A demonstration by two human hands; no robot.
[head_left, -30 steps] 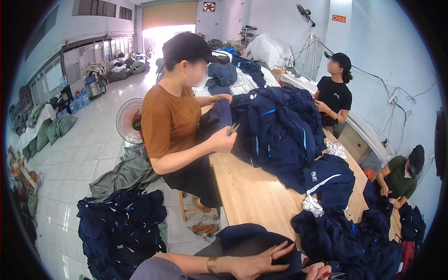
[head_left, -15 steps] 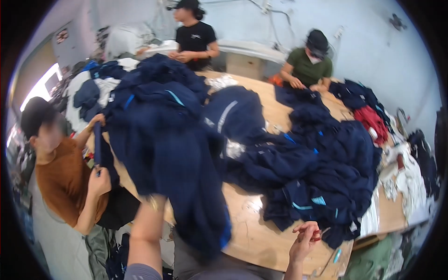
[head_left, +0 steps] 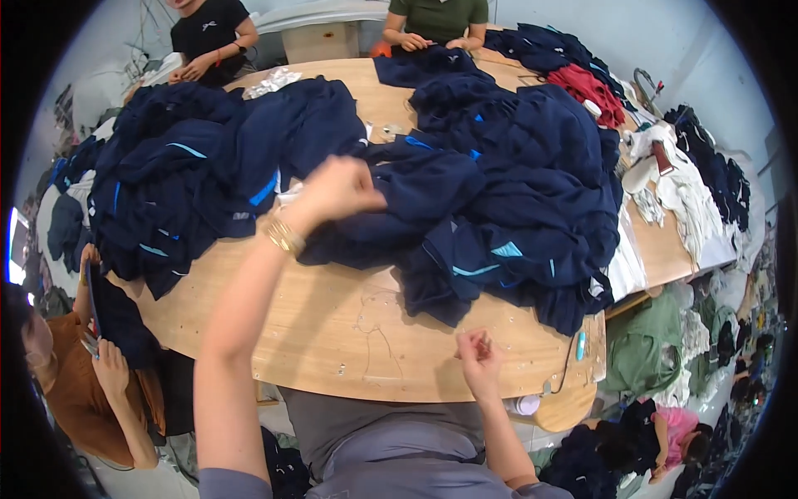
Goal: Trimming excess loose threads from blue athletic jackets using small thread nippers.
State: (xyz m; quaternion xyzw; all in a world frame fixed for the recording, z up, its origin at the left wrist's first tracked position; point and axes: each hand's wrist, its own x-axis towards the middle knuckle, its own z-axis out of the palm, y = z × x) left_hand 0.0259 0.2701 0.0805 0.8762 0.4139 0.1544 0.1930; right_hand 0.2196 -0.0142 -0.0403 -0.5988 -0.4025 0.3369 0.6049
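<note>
Reaching step, apparently, over navy garments (head_left: 540,195) heaped beyond the table's (head_left: 307,333) near edge, with left hand (head_left: 339,193) half-curled and right hand (head_left: 480,356) loosely curled, contents of either impossible to tell; next, probably spread left fingers onto cloth.

The light wood table (head_left: 299,341) bore a left heap of navy garments (head_left: 158,158) and a right heap of navy garments (head_left: 536,200), both crumpled, with blue trim showing. A crumpled white bundle (head_left: 273,81) lay toward the far left edge. Loose threads (head_left: 379,331) lay nearer the front; a teal pen-like object (head_left: 581,345) lay at right.
</note>
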